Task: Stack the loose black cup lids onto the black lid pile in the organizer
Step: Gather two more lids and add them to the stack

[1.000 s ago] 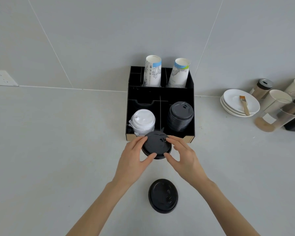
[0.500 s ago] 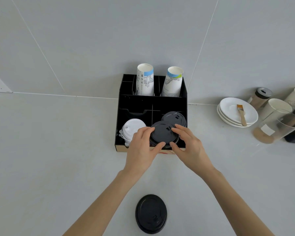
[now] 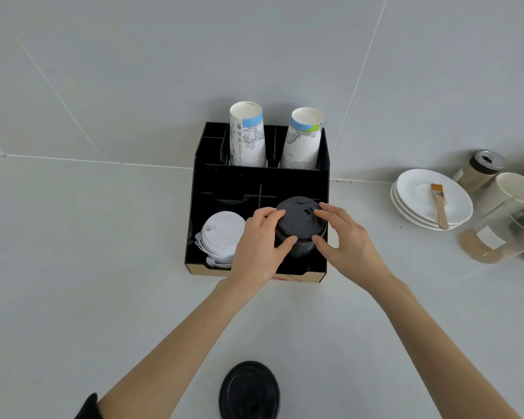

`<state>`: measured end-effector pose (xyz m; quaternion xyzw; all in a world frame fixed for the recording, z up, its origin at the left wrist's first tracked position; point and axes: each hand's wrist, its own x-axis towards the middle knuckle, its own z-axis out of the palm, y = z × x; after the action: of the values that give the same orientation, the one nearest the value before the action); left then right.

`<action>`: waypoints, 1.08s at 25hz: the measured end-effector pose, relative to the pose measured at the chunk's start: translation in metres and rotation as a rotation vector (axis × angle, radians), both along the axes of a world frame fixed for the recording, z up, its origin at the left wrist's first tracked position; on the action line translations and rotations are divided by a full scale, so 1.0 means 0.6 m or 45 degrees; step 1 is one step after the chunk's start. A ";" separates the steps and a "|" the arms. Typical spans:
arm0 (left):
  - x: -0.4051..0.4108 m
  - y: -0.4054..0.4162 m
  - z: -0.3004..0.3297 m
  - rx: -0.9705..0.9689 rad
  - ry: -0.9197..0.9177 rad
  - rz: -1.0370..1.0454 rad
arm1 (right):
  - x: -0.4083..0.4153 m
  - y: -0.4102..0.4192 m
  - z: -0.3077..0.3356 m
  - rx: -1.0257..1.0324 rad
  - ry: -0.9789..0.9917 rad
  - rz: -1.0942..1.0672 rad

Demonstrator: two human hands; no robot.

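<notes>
A black organizer (image 3: pixel 212 189) stands against the wall. Its front right compartment holds the black lid pile (image 3: pixel 300 249). A black cup lid (image 3: pixel 300 219) sits on top of that pile, gripped at its rim from both sides. My left hand (image 3: pixel 254 246) holds its left edge with thumb and fingers. My right hand (image 3: pixel 345 240) holds its right edge. Another loose black lid (image 3: pixel 248 390) lies on the counter near the bottom edge of the view, between my forearms.
A white lid stack (image 3: pixel 221 234) fills the front left compartment. Two paper cups (image 3: pixel 247 134) stand upside down at the organizer's back. To the right are stacked white plates (image 3: pixel 418 201) with a brush (image 3: pixel 439 204), a clear cup (image 3: pixel 505 231) and a jar (image 3: pixel 481 169).
Both hands carried the black lid from the counter in front of the organizer up and back onto the black pile. The view shifted, so the loose lid now lies lower in frame.
</notes>
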<state>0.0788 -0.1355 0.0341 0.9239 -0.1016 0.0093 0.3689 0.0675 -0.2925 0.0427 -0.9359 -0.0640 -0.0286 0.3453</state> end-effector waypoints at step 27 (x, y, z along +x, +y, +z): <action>0.032 0.001 -0.037 -0.083 0.066 -0.019 | 0.019 0.004 -0.020 -0.070 0.124 -0.054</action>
<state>0.0980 -0.1351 0.0121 0.9106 -0.0985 -0.0140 0.4012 0.0787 -0.2902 0.0305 -0.9464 -0.0281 0.0114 0.3216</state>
